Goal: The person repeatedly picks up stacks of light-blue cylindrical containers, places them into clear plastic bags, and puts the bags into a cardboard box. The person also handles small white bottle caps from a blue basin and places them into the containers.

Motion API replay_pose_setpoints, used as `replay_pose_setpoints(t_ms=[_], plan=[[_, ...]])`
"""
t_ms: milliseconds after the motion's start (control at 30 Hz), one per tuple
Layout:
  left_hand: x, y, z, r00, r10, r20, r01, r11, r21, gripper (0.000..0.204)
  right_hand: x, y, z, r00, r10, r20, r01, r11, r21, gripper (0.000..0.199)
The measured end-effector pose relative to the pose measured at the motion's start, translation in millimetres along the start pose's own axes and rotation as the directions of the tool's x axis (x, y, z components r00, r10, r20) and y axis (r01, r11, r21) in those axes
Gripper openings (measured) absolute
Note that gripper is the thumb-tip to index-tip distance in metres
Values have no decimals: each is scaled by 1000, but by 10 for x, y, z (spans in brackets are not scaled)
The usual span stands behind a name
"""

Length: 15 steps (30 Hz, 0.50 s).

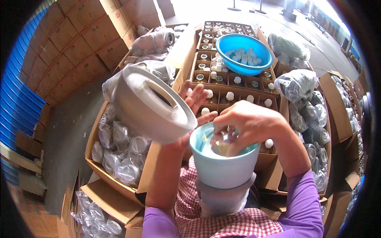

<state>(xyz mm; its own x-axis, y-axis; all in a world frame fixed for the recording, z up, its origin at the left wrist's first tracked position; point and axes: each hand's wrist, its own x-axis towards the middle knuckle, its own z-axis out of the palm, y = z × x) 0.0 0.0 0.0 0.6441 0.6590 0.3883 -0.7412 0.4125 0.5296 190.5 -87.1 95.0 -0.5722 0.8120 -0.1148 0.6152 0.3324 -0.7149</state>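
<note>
A pale blue bucket (226,170) stands in front of me on a whitish base (224,198). Inside its mouth, my right hand (248,123) curls its fingers round a shiny, clear, rounded thing (223,147), probably glass. My left hand (198,104) is at the bucket's far left rim with its fingers spread. A large, thick, white ring-shaped piece (149,105) tilts over my left wrist and hides part of that hand. Motion blurs the ring, and I cannot tell whether the hand supports it.
Beyond the bucket, divided cartons hold white-capped bottles (229,96). A blue basin (244,55) of white caps rests on them. Cartons of plastic-wrapped clear items stand left (127,152) and right (311,119). Stacked brown cartons (75,43) line the back left.
</note>
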Motion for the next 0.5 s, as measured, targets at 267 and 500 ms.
replay_pose_setpoints(t_ms=[267,500], plan=[[-160,208,149,669,721,-179,-399,553,731,76,-117,239,69,977,26,-214,16,981,193,45],[-178,119,356,808,368,459,-535,135,834,71,322,772,329,868,144,-475,474,47,879,45]])
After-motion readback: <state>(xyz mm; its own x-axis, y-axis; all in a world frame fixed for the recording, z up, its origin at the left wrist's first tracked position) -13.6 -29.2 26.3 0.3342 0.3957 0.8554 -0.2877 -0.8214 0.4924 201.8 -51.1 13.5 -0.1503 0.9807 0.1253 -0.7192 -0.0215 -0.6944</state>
